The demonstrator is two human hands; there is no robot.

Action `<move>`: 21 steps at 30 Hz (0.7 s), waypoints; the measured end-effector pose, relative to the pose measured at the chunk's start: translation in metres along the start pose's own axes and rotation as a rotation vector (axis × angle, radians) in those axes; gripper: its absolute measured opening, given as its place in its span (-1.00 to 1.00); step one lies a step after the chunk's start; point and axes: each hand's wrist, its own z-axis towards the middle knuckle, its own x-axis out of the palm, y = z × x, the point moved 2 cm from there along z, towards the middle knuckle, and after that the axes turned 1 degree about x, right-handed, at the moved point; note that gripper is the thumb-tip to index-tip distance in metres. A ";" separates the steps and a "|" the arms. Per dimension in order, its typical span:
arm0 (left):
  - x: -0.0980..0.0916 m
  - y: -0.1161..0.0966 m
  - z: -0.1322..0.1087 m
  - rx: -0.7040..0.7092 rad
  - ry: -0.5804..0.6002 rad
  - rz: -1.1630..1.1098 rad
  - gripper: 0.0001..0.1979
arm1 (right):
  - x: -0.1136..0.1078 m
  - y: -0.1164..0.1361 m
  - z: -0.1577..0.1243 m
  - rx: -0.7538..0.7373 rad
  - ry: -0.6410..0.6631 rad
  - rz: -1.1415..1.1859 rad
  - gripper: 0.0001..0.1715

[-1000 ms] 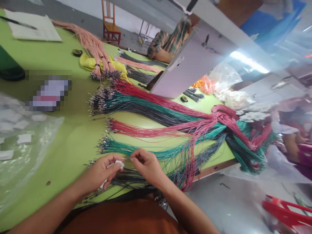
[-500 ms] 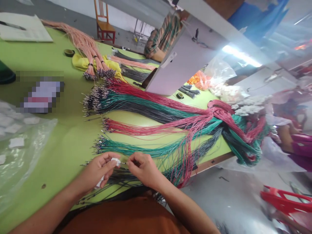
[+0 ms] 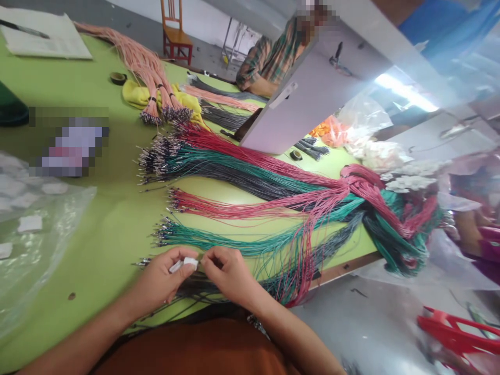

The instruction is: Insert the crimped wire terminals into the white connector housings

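My left hand (image 3: 166,278) is closed around small white plastic connectors; one connector (image 3: 190,263) sticks out between thumb and forefinger. Just to its right, my right hand (image 3: 228,271) pinches a thin wire, mostly hidden by the fingers, its end at the connector. Whether the end is inside the connector I cannot tell. Beneath and beyond both hands lie loose bundles: green wires (image 3: 219,240), red wires (image 3: 219,207) and dark wires (image 3: 195,285), with metal terminals at their left ends.
A thicker bundle of red wires (image 3: 250,153) lies farther back. Left are a clear bag (image 3: 74,229) of white connectors and a blurred-out phone (image 3: 72,148). Pink wire bundles (image 3: 136,57) rest on a yellow cloth (image 3: 135,96). A panel (image 3: 289,104) stands before a co-worker's plaid sleeve (image 3: 252,65).
The metal terminal seen between my hands is now hidden as the connector and right fingertips have come closer. The white connector has turned in my left fingers. The whole view has shifted slightly.
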 end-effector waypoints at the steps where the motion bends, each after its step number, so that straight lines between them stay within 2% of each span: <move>1: 0.000 0.000 0.000 0.005 -0.003 0.017 -0.58 | 0.001 0.001 0.000 -0.014 0.007 0.006 -0.78; 7: 0.000 0.002 0.000 0.002 0.004 -0.044 -0.56 | 0.002 0.002 -0.003 -0.011 -0.013 0.067 -0.84; 11: -0.001 0.003 -0.001 0.006 0.012 -0.033 -0.58 | 0.005 0.003 -0.004 -0.043 -0.001 0.043 -0.82; 15: -0.001 0.004 -0.001 -0.011 0.003 -0.073 -0.58 | -0.006 -0.005 0.011 -0.095 0.028 0.001 -0.81; 17: -0.001 0.004 0.000 -0.024 -0.006 -0.092 -0.58 | -0.020 -0.016 0.025 -0.102 -0.071 -0.132 -0.82; 19: -0.001 0.005 0.000 -0.034 -0.012 -0.110 -0.59 | -0.033 -0.028 0.040 -0.084 -0.183 -0.383 -0.86; 21: -0.001 0.006 0.000 -0.040 -0.009 -0.126 -0.59 | -0.041 -0.039 0.052 -0.075 -0.190 -0.599 -0.87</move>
